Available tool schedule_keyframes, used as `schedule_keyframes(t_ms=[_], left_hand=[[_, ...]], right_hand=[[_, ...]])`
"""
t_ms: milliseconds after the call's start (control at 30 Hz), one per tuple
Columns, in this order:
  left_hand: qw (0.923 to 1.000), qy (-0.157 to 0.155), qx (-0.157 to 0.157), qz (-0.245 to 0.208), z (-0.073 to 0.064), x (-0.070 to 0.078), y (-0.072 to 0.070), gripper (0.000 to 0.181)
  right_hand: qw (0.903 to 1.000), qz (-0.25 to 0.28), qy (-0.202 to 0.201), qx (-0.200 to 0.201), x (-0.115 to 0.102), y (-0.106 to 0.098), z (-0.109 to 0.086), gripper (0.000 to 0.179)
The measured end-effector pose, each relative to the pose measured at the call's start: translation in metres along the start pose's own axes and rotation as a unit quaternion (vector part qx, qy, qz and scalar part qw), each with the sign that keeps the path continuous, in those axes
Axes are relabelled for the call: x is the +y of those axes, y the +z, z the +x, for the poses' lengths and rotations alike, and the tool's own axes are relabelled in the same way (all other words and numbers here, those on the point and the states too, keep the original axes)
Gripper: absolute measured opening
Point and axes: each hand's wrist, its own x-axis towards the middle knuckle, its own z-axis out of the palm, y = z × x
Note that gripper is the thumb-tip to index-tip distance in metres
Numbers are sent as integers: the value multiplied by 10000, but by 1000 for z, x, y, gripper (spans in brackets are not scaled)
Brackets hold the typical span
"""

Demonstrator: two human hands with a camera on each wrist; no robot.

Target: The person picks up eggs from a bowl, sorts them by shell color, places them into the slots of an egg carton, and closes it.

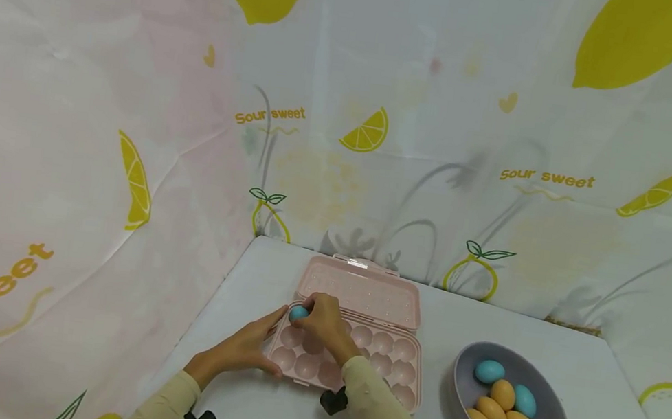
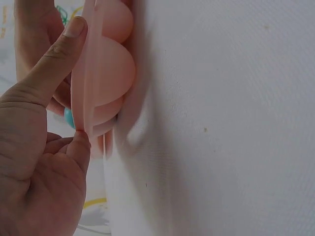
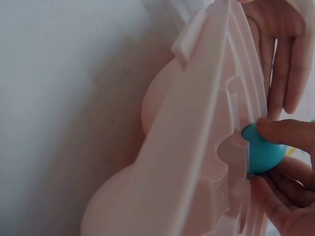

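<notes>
A pink egg box (image 1: 357, 350) lies with its hinged lid (image 1: 358, 288) raised at the back; rounded hollows fill its base. My right hand (image 1: 323, 319) pinches a blue egg (image 1: 298, 313) at the back left hollow. In the right wrist view, thumb and fingers hold this blue egg (image 3: 263, 150) partly down in the hollow. My left hand (image 1: 242, 347) rests against the box's left end, thumb by the front corner and fingers stretched along the side. The left wrist view shows its thumb (image 2: 59, 56) straight against the rim.
A grey bowl (image 1: 459, 382) with several blue and orange eggs stands to the right on the white table (image 1: 448, 319). Lemon-printed sheets (image 1: 422, 109) rise behind and to the left. A black wrist mount (image 1: 334, 401) sits close to the box's front edge.
</notes>
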Motion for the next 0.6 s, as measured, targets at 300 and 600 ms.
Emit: schedule_keyframes(t_ms=[300,600], left_hand=[[10000,-50,36,-4,0,-1,1,127],[9999,-155,59,1,2,-2,1,127]], right_hand=[[10000,7,-51,-71,2,-6,-3,32],[9993,-108,-340,125,7,-38,-16,38]])
